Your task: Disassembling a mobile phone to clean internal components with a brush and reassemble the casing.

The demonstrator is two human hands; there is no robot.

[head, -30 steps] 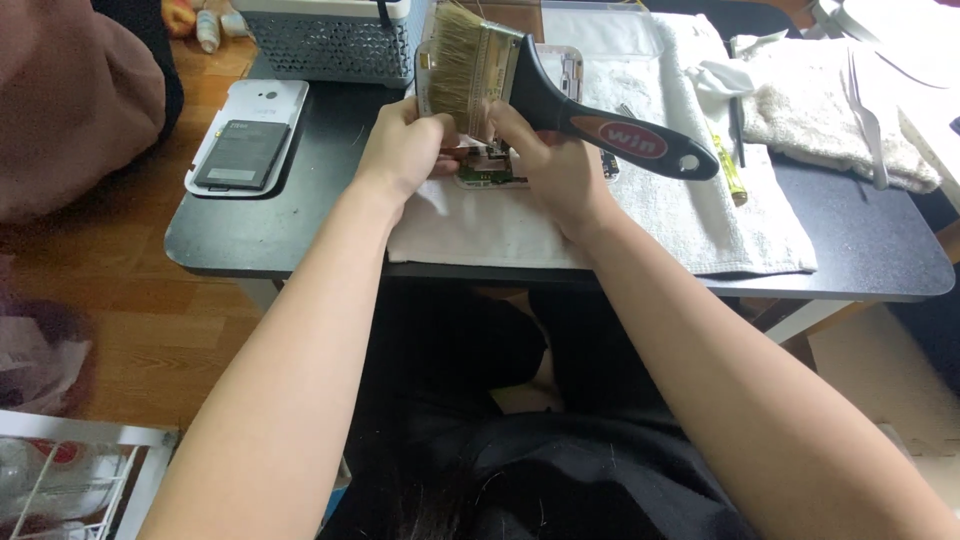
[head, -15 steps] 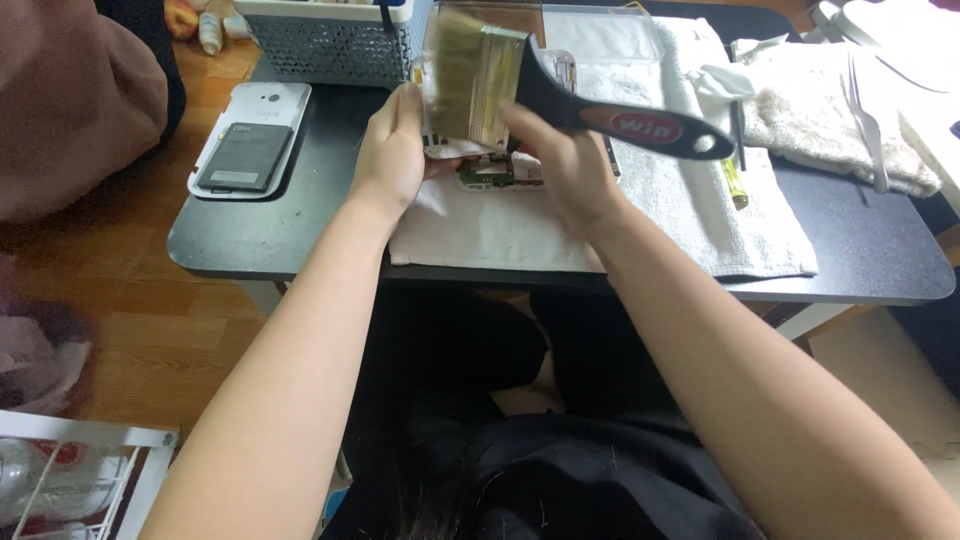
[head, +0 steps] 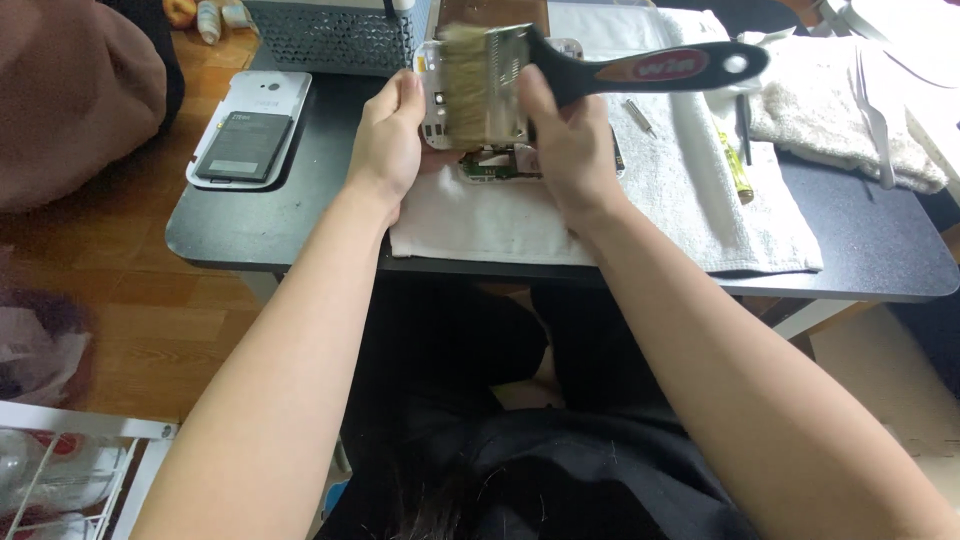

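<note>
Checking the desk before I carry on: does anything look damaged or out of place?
Nothing looks spilled or broken. The phone in the left hand is opened up, its back cover and battery set aside at the desk's left end. The right hand holds a brush on it.

One head-worn camera looks steeply down, close over the dark table [head: 260, 225]

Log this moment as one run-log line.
left hand: holds white phone frame | right hand: grips paintbrush, bristles on frame | circuit board: on white towel | battery: in back cover, left
</note>
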